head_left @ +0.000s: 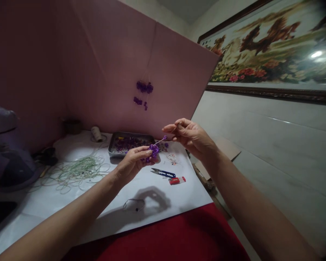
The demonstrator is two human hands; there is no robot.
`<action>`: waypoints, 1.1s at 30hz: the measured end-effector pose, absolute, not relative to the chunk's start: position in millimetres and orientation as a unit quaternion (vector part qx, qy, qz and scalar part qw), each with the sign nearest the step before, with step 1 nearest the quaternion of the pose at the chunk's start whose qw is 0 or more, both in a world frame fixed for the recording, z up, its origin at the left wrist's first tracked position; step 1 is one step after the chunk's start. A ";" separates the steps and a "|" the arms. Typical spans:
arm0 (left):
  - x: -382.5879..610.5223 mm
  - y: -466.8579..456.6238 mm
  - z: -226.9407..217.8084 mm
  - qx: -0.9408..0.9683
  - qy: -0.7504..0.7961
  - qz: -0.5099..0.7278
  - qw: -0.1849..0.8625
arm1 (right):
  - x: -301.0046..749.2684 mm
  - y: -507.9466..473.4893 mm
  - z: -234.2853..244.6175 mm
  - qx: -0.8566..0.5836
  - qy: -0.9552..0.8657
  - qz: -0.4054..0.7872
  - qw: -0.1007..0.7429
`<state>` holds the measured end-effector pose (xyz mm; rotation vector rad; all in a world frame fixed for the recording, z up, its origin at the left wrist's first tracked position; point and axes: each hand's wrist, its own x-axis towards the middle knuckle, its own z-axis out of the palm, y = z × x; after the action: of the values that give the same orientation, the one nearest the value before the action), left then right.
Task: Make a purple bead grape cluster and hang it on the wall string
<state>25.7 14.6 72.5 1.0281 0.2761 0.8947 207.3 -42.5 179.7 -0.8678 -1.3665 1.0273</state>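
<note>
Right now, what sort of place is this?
Probably a home beadwork corner: a tray of purple beads, a bead cluster in the left hand, and a large framed painting.

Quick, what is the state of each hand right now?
Left hand: closed, holding the purple bead cluster.
Right hand: pinched shut on the thread, which carries one bead.

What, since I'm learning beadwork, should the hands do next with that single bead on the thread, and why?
Probably pull the thread with the right hand, so the single purple bead slides down against the bead cluster pinched in the left hand. The bead sits on the thread apart from the cluster, just short of the right fingertips.
</note>
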 end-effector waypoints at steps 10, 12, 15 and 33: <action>24.7 0.4 85.1 0.549 0.160 0.451 0.686 | 192.0 -74.3 179.1 -0.360 -0.627 0.430 0.540; 25.1 -0.8 84.9 0.556 0.157 0.462 0.673 | 190.6 -78.0 174.5 -0.391 -0.620 0.410 0.543; 25.8 -4.6 87.3 0.555 0.143 0.463 0.676 | 190.4 -81.3 166.6 -0.438 -0.620 0.341 0.554; 29.2 -12.5 90.0 0.517 0.143 0.448 0.715 | 184.9 -91.8 151.1 -0.535 -0.744 -0.006 0.400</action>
<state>29.2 -12.5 90.0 1.1455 0.3164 0.9927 184.9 -91.8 151.1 -1.3529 -1.8820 -0.0150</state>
